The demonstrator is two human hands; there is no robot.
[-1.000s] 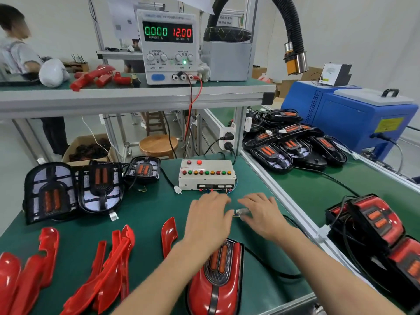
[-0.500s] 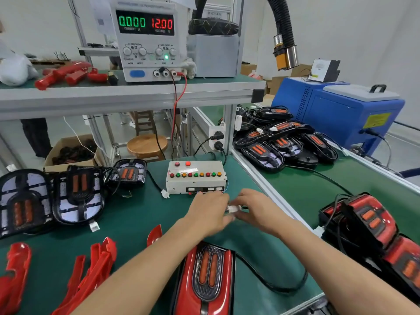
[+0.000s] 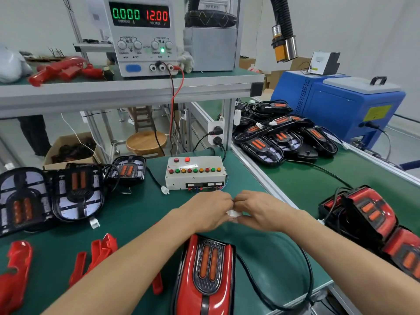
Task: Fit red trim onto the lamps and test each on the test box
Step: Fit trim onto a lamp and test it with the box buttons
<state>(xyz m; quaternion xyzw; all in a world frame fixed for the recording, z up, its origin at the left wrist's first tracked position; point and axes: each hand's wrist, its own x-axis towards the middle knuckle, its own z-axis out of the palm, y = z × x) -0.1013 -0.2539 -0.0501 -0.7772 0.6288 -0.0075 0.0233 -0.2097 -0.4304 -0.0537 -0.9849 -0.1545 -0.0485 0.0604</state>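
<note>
The green desk point(image 3: 141, 214) carried everything, and the test box point(image 3: 195, 172) sat at its far middle, the landmark here. Above and behind the test box, on the shelf point(image 3: 127, 87), the power supply point(image 3: 141, 35) read zero amps at twelve volts, so by my reading nothing was drawing current yet. To the right of the test box, across the aluminium rail, a heap of untrimmed black lamps point(image 3: 281, 135) lay in front of a blue machine point(image 3: 341, 105). To the left of the test box, three more bare lamps point(image 3: 75, 189) lay face up. Left and nearer than the test box, loose red trim pieces point(image 3: 97, 255) were scattered.

Then the one in play: the trimmed red lamp point(image 3: 205, 273) lay nearest the person, directly this side of the test box, its long axis running toward it. Its black cable point(image 3: 304, 269) looped out to the right and back up toward the hands.

And there they were, just in front of the test box! The left hand point(image 3: 209, 210) and right hand point(image 3: 261, 211) met fingertip to fingertip, both pinching a small white connector point(image 3: 233, 213) between them. The sockets on the box's front edge lay just beyond the hands, slightly left, so the left hand was marginally nearer. Whether a mating plug was already joined, I couldn't tell; the fingers hid it.
</note>
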